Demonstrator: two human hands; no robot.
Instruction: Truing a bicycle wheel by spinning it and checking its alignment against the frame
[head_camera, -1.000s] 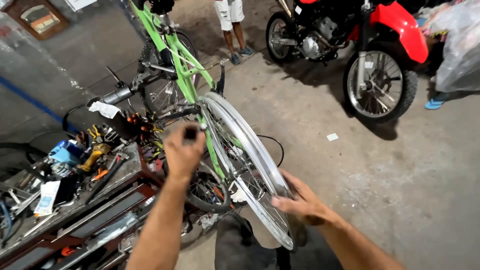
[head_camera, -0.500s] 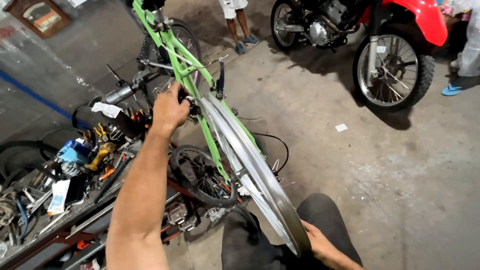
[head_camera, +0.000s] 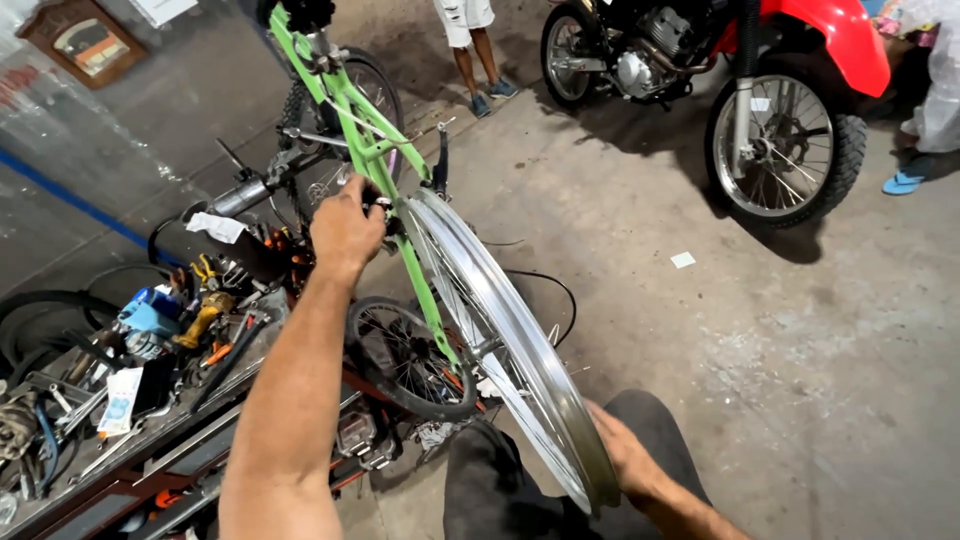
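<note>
Rim (head_camera: 520, 365) — shiny round steel — right hand (head_camera: 625, 455) grip wrapped on edge, left hand (head_camera: 345, 230) grip clasping green frame (head_camera: 385, 150).

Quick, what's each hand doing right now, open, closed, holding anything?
Left hand: closed at the top of the bare silver wheel rim, by the green fork.
Right hand: against the rim's lower edge; grip hidden.

Left hand (head_camera: 345, 228) at green bicycle frame (head_camera: 385, 165), right hand (head_camera: 625, 455) on silver rim (head_camera: 510, 340).

Bare forearms, dark trousers (head_camera: 520, 490)
</note>
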